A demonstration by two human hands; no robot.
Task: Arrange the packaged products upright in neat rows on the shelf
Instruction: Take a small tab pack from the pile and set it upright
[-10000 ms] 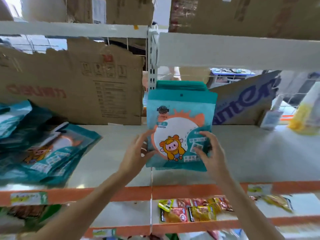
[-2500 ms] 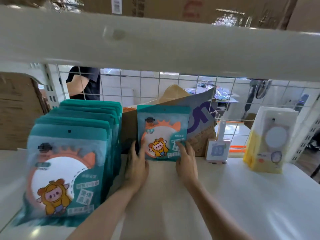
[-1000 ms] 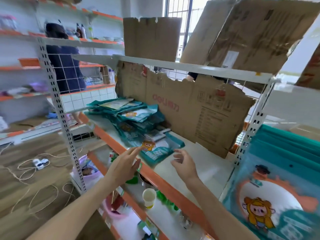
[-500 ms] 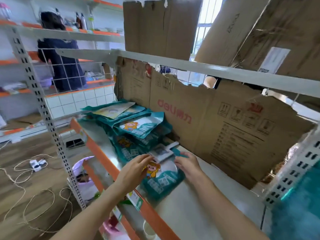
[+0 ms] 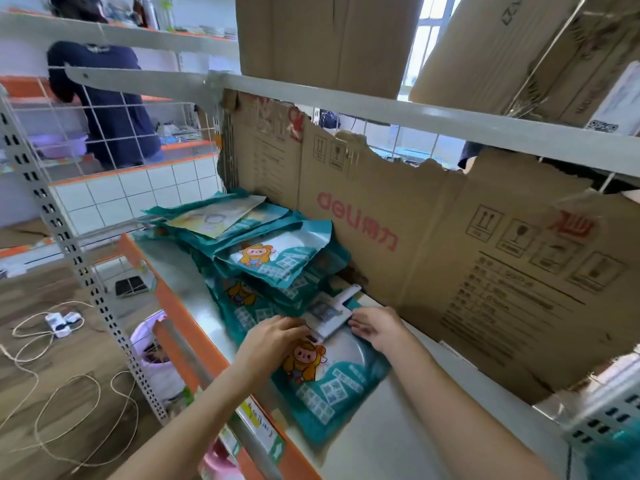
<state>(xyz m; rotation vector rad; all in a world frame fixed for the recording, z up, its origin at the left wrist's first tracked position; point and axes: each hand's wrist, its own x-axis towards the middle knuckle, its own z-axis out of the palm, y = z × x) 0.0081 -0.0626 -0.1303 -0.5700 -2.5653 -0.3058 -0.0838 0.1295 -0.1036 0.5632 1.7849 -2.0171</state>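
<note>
A loose heap of teal packets (image 5: 277, 261) with a cartoon figure lies flat on the white shelf (image 5: 398, 434). The nearest teal packet (image 5: 332, 382) lies flat at the shelf's front. My left hand (image 5: 273, 337) rests on its upper left edge, fingers curled over it. My right hand (image 5: 375, 325) touches its upper right edge, fingers bent at the packet's top. A small white brush-like item (image 5: 332, 313) lies on the heap between my two hands.
Torn brown cardboard (image 5: 433, 247) stands along the shelf's back. An orange strip (image 5: 180, 320) edges the shelf front. Cardboard boxes (image 5: 329, 39) sit on the upper shelf. A person in dark clothes (image 5: 110, 109) stands behind the wire grid at left. Cords lie on the floor (image 5: 52, 375).
My view has turned from the upright rows at the right to the heap at the left. Both hands have reached forward and come down on the nearest flat packet.
</note>
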